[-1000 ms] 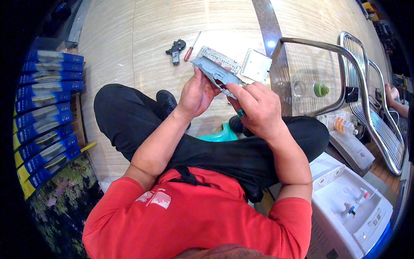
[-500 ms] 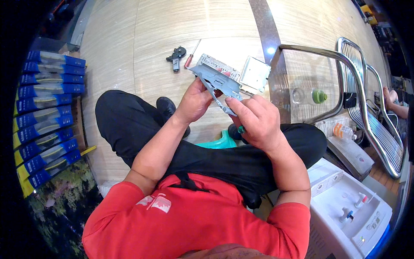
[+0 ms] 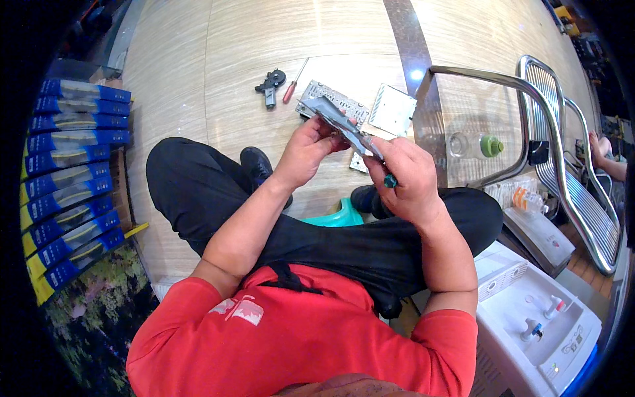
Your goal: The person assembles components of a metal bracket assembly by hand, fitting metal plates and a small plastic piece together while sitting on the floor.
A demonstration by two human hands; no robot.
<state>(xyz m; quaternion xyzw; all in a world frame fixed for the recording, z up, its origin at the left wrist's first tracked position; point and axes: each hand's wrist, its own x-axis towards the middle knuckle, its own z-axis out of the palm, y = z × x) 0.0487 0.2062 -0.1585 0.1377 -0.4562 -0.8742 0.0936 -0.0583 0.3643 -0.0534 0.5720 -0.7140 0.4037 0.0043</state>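
Grey metal, long and flat: narrow bracket-like plate [image 3: 344, 126] held above the lap, slanting from upper left down to lower right, off the pale wood-grain floor [image 3: 198, 86]. Left hand [image 3: 305, 153] closed on the plate from below at its middle, thumb against the near edge. Right hand [image 3: 405, 177] wrapped around a tool, only its dark teal handle end [image 3: 390, 180] showing under the fist; the plate's lower right end touching this hand's fingers, the tool's tip hidden behind the knuckles.

Just beyond the plate, on the floor: grey perforated metal chassis [image 3: 327, 99] and, to its right, square pale ribbed cover [image 3: 392, 110]. Further left, well apart from both hands: small black motor-like part [image 3: 270, 83] and, just beside it, thin red-handled screwdriver [image 3: 292, 85]. Along the floor's left edge, stacked blue and yellow flat packages [image 3: 69, 165]. Near the right edge, chrome-framed glass table [image 3: 489, 79] with a clear green-capped bottle [image 3: 475, 145] seen through the glass. Below the crossed black-trousered legs, teal plastic stool [image 3: 334, 217]. At lower right, white water dispenser top [image 3: 536, 317].
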